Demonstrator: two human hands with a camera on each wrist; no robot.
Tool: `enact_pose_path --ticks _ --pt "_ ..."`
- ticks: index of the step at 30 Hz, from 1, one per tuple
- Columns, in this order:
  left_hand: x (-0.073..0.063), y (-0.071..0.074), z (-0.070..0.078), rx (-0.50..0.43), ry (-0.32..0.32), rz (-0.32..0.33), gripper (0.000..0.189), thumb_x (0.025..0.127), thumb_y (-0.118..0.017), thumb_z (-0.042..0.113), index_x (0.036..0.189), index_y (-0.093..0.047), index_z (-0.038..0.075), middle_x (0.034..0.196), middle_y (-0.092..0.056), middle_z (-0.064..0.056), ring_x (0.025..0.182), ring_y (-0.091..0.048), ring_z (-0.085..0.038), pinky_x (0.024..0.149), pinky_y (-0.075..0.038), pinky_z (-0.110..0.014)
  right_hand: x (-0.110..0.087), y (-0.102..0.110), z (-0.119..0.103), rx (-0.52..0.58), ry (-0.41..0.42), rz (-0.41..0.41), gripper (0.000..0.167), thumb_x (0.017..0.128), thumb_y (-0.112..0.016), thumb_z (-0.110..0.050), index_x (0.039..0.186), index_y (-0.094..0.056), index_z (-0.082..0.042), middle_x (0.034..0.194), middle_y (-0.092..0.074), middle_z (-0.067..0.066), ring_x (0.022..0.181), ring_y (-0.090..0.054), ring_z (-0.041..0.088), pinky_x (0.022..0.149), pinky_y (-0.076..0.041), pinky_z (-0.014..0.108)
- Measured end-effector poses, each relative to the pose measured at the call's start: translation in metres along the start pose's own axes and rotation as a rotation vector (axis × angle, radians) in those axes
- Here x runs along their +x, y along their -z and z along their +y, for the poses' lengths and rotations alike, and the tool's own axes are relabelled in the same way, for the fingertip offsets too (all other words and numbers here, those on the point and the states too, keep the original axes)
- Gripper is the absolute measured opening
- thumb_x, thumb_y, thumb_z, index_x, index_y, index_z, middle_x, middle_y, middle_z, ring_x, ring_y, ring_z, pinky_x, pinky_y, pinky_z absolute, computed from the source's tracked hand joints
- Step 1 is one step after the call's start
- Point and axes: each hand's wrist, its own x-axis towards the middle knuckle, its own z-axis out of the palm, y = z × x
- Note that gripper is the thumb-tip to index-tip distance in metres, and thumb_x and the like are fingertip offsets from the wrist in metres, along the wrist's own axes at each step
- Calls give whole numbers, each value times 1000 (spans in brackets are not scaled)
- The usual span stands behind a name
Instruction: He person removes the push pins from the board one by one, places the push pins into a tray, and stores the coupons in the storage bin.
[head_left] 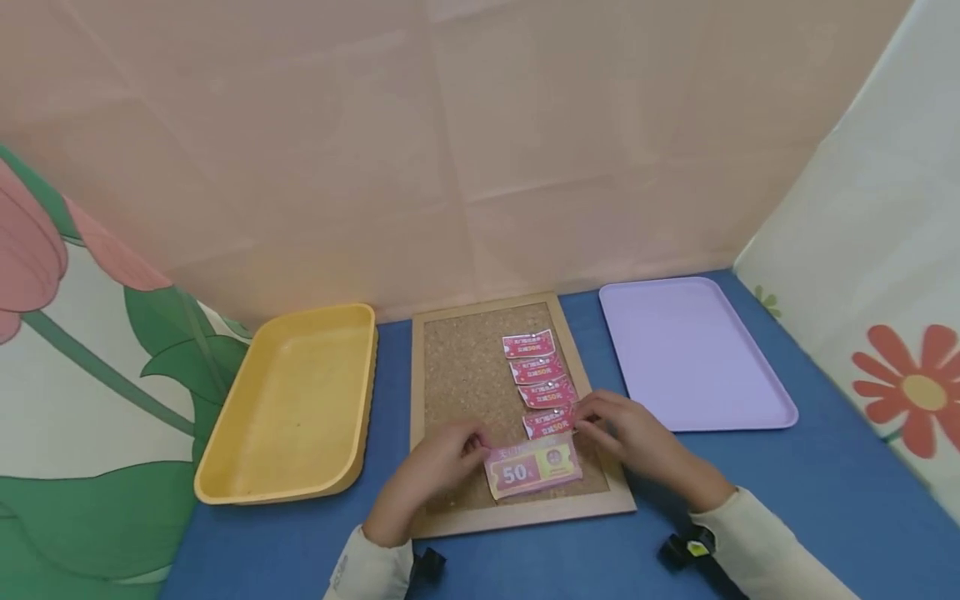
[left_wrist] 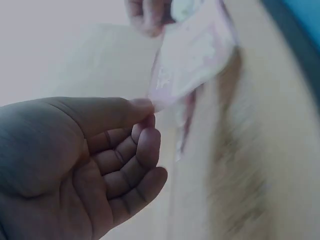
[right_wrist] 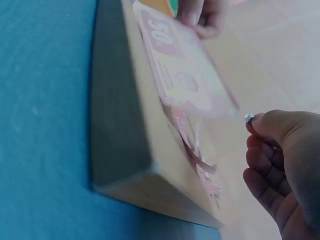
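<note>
My left hand (head_left: pixel 441 460) pinches the upper left corner of a pink and yellow coupon (head_left: pixel 532 468) marked 50, between thumb and forefinger. The coupon overlaps the lower part of a wood-framed cork board (head_left: pixel 461 367); in the left wrist view it slants up from my fingertips. My right hand (head_left: pixel 636 432) is beside the coupon's upper right corner. In the right wrist view its thumb and forefinger pinch a small silvery push pin (right_wrist: pixel 249 118). Above the held coupon, several red coupons (head_left: pixel 537 369) form a column on the board's right half.
A deep yellow tray (head_left: pixel 288 400) stands left of the board. To the right lies a flat lilac tray (head_left: pixel 697 358). Everything rests on a blue tabletop (head_left: pixel 517 567), with a pinkish backdrop (head_left: pixel 450 150) behind and a flower-printed sheet (head_left: pixel 862 275) on the right.
</note>
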Motion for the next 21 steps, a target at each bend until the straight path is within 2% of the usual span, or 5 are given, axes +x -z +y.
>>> enact_pose_path --ticks 4,7,11,16,21 --pt "-16 26 1 32 -37 46 4 96 -63 19 92 -65 18 78 -58 8 70 -54 -8 59 -47 -26 -2 14 4 -25 -16 27 8 90 -71 -17 97 -68 -18 99 -58 -16 89 -58 1 73 -54 30" --pt "-30 46 -2 42 -53 106 5 96 -64 21 92 -65 16 81 -59 10 73 -55 -7 64 -49 -26 -4 30 10 -57 -12 47 11 88 -73 -14 97 -68 -17 96 -58 -16 87 -58 2 72 -55 33" --pt "-47 73 -11 17 -14 208 8 95 -64 23 93 -64 15 84 -61 10 79 -58 -8 71 -50 -30 -8 55 23 -136 6 93 18 82 -78 -9 95 -68 -18 94 -59 -15 85 -58 3 72 -54 30" --pt "-67 108 -35 -35 110 329 14 95 -64 28 102 -63 15 91 -64 0 84 -58 -16 74 -49 -33 -17 83 41 -229 16 130 22 78 -80 -7 94 -68 -18 92 -60 -15 84 -59 2 76 -48 13" --pt "-86 138 -74 -90 178 466 34 97 -57 40 109 -61 8 99 -63 -10 86 -56 -21 70 -48 -28 -26 99 58 -279 -7 141 24 76 -81 -6 92 -68 -17 90 -60 -13 81 -59 3 77 -42 5"
